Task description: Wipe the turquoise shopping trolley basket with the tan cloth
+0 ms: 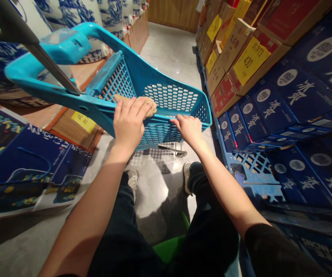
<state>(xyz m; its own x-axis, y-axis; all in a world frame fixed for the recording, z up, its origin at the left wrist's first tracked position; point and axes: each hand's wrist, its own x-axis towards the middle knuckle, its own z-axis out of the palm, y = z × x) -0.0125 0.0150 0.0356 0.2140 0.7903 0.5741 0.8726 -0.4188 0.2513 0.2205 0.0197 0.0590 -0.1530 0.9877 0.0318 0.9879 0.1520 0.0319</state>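
Note:
A blue plastic shopping cart basket (166, 96) with mesh walls stands sideways before me, its handle at the upper left. My left hand (129, 119) lies over a tan cloth (149, 107) and presses it against the near rim, fingers bent over it. To the right, my right hand (189, 129) has its fingers curled over the same rim, near the basket's narrow end. The fingertips of the right hand are partly hidden behind the rim. Parts of the basket's inside show through above my hands.
Blue boxes (289, 92) and brown cartons (232, 46) are stacked on a blue pallet (252, 165) at the right, with a phone (239, 178) on it. Blue-and-white jars (76, 15) and gift boxes (39, 154) line the left. A green seat (170, 248) shows between my legs.

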